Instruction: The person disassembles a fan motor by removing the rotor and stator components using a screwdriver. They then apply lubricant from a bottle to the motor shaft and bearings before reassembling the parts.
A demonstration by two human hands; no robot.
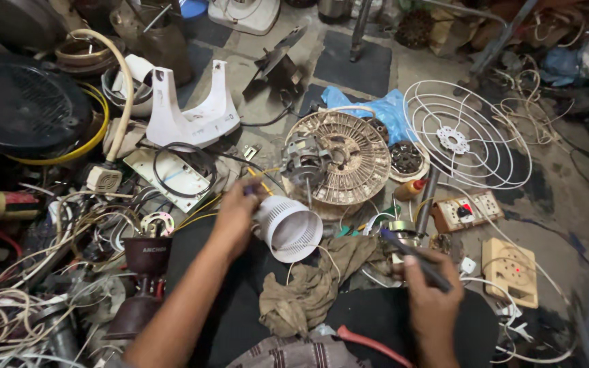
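My left hand (236,215) grips the side of a white slotted plastic motor cover (291,230), held tilted with its open end facing me. My right hand (429,289) is closed around a dark-handled tool (414,255) whose tip points up and left toward a small metal motor part (398,232). A crumpled brown rag (315,283) lies between my hands. Just beyond the cover sit a grey fan motor (306,161) and a dusty round fan grille (349,158).
A white wire fan guard (461,136) lies at right, a white fan stand piece (189,109) at left, and a black fan grille (18,102) far left. Tangled wires (49,272), a switch board (468,211) and a beige socket plate (510,270) crowd the floor.
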